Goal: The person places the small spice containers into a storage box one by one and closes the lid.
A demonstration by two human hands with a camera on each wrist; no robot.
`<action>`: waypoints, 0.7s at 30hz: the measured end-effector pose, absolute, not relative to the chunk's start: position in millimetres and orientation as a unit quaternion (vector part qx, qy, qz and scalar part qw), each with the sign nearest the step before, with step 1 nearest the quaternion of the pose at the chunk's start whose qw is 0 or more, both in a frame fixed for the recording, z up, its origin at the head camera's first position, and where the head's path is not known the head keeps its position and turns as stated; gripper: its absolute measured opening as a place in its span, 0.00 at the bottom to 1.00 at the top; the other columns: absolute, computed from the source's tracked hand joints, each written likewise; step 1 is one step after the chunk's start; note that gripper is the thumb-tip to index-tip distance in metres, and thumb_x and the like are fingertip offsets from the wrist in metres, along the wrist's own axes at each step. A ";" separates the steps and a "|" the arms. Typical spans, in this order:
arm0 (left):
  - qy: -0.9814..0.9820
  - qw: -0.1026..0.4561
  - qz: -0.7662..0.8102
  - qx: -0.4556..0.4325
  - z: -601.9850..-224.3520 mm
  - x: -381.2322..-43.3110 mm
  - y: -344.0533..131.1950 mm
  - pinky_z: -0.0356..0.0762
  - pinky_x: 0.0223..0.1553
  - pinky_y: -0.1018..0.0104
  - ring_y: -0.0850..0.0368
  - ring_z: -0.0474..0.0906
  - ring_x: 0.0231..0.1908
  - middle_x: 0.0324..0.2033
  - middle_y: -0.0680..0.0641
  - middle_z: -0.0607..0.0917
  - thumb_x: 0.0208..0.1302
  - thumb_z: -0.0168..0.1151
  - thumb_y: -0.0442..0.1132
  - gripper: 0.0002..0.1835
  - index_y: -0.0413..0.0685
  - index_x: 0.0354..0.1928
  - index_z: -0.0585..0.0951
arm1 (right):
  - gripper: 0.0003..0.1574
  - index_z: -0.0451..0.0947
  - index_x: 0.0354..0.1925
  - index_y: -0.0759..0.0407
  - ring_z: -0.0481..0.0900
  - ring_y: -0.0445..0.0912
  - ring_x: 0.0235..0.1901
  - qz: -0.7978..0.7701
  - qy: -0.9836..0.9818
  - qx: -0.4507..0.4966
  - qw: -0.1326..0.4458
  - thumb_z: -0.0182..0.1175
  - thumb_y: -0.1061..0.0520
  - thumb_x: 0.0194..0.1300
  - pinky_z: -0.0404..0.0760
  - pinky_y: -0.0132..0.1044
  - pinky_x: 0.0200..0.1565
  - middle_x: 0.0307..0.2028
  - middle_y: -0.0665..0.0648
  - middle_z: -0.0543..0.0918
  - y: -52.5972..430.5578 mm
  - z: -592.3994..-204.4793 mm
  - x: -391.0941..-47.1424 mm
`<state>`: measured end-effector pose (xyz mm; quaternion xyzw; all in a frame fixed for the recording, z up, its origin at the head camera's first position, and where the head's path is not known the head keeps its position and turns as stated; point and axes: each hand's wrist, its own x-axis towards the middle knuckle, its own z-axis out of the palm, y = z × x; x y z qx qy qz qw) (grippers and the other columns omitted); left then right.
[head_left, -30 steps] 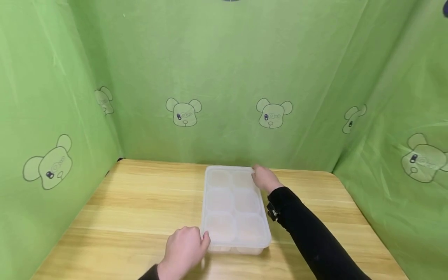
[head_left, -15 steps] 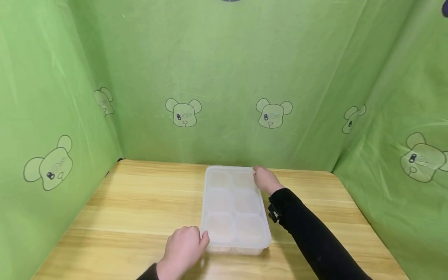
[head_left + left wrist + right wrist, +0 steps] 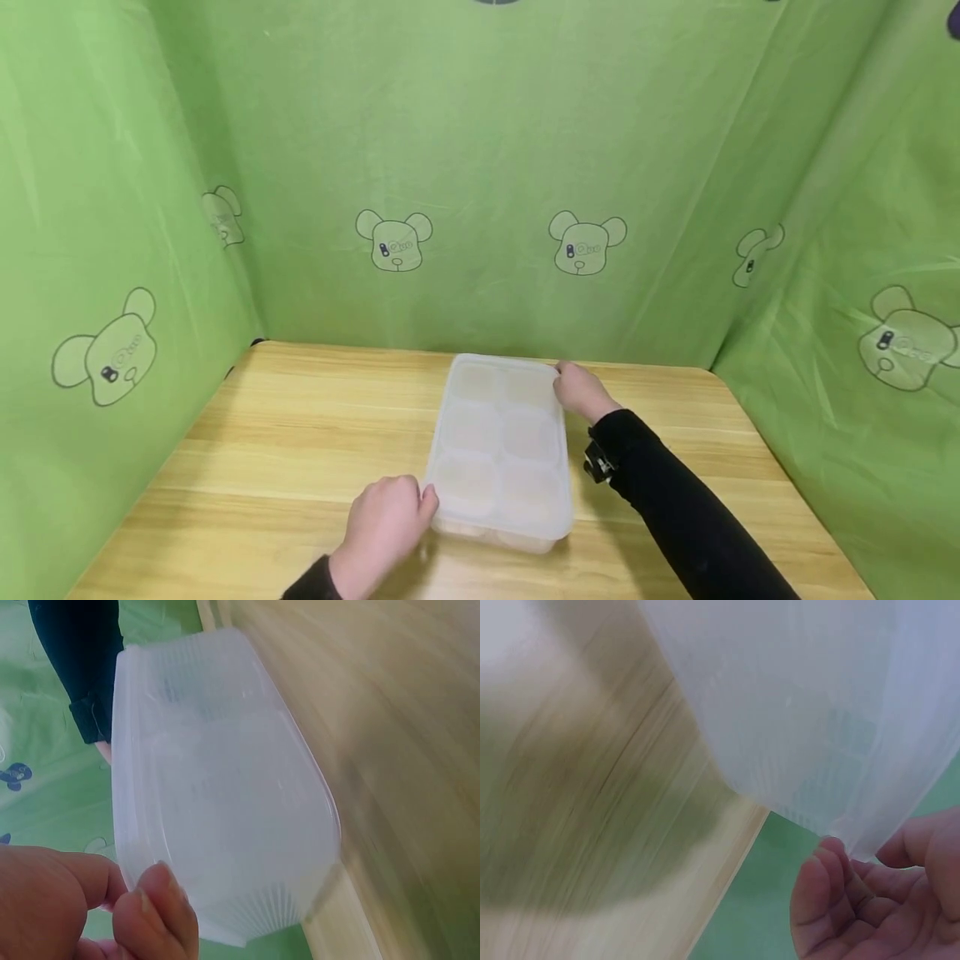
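A translucent white plastic box [image 3: 498, 450] with a lid marked in several rounded squares lies level, close over the table near the middle of the head view. My left hand [image 3: 390, 517] pinches its near left corner at the rim, thumb on top. In the left wrist view the fingertips [image 3: 161, 904] are at the edge of the box's [image 3: 232, 795] lid, and ribbed corners show. At the far right corner my right hand [image 3: 583, 392] grips the rim. The right wrist view has thumb and fingers [image 3: 829, 881] closing on that corner of the box [image 3: 802, 705].
The wood-grain table [image 3: 300, 433] extends on both sides of the box. Green cloth [image 3: 480, 167] with printed bear heads walls off the back, left and right. A black sleeve [image 3: 675, 500] covers the right arm, with a small device [image 3: 598, 462] at the wrist.
The box has turned slightly clockwise between both hands. Its far end has shifted right with my right hand, and its near end has shifted left with my left hand.
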<state>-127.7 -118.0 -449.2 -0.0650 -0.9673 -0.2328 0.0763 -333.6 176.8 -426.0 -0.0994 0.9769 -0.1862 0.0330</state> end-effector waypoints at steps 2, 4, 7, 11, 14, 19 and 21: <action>-0.966 0.083 -0.238 -0.063 -449.7 -129.8 -119.9 0.65 0.17 0.65 0.60 0.63 0.14 0.12 0.56 0.66 0.70 0.56 0.47 0.23 0.54 0.14 0.66 | 0.26 0.67 0.62 0.78 0.75 0.65 0.57 -0.192 0.977 -0.082 0.045 0.41 0.62 0.74 0.73 0.58 0.60 0.57 0.75 0.76 178.7 -425.5 -331.8; -0.964 0.082 -0.246 -0.059 -450.2 -132.2 -122.0 0.64 0.16 0.66 0.60 0.62 0.14 0.11 0.56 0.66 0.69 0.56 0.46 0.23 0.54 0.14 0.66 | 0.25 0.67 0.61 0.77 0.77 0.63 0.53 -0.193 0.977 -0.069 0.051 0.41 0.61 0.74 0.75 0.57 0.56 0.55 0.75 0.77 180.5 -424.8 -330.1; -0.962 0.071 -0.257 -0.051 -449.3 -135.5 -125.9 0.64 0.16 0.67 0.60 0.63 0.13 0.11 0.56 0.66 0.70 0.56 0.46 0.23 0.54 0.15 0.67 | 0.22 0.70 0.56 0.75 0.78 0.58 0.43 -0.192 0.979 -0.054 0.050 0.42 0.60 0.75 0.79 0.53 0.48 0.48 0.70 0.80 183.6 -424.3 -328.4; -0.963 0.056 -0.258 -0.049 -446.2 -140.3 -131.1 0.66 0.17 0.67 0.60 0.64 0.14 0.12 0.55 0.69 0.70 0.57 0.45 0.22 0.53 0.16 0.70 | 0.16 0.72 0.39 0.68 0.73 0.52 0.30 -0.185 0.981 -0.047 0.040 0.42 0.58 0.75 0.74 0.45 0.35 0.31 0.61 0.76 188.7 -423.8 -327.5; -0.965 0.050 -0.254 -0.049 -442.9 -145.2 -134.1 0.67 0.17 0.66 0.59 0.66 0.14 0.13 0.54 0.70 0.71 0.58 0.44 0.21 0.51 0.17 0.72 | 0.17 0.67 0.27 0.60 0.69 0.49 0.24 -0.181 0.982 -0.048 0.034 0.42 0.59 0.75 0.70 0.41 0.30 0.23 0.56 0.69 192.1 -423.4 -326.9; -0.964 0.043 -0.258 -0.040 -440.3 -154.9 -138.8 0.67 0.17 0.66 0.59 0.67 0.15 0.14 0.53 0.71 0.71 0.58 0.43 0.19 0.48 0.19 0.75 | 0.17 0.69 0.26 0.62 0.70 0.50 0.24 -0.171 0.983 -0.060 0.028 0.44 0.60 0.73 0.72 0.43 0.30 0.22 0.56 0.70 197.1 -423.9 -322.0; -0.964 0.046 -0.261 -0.036 -441.2 -158.7 -140.6 0.66 0.17 0.66 0.59 0.66 0.15 0.14 0.53 0.71 0.71 0.58 0.43 0.19 0.47 0.19 0.75 | 0.16 0.73 0.31 0.68 0.73 0.53 0.27 -0.160 0.984 -0.067 0.024 0.44 0.61 0.73 0.76 0.48 0.34 0.26 0.60 0.75 199.8 -424.2 -319.1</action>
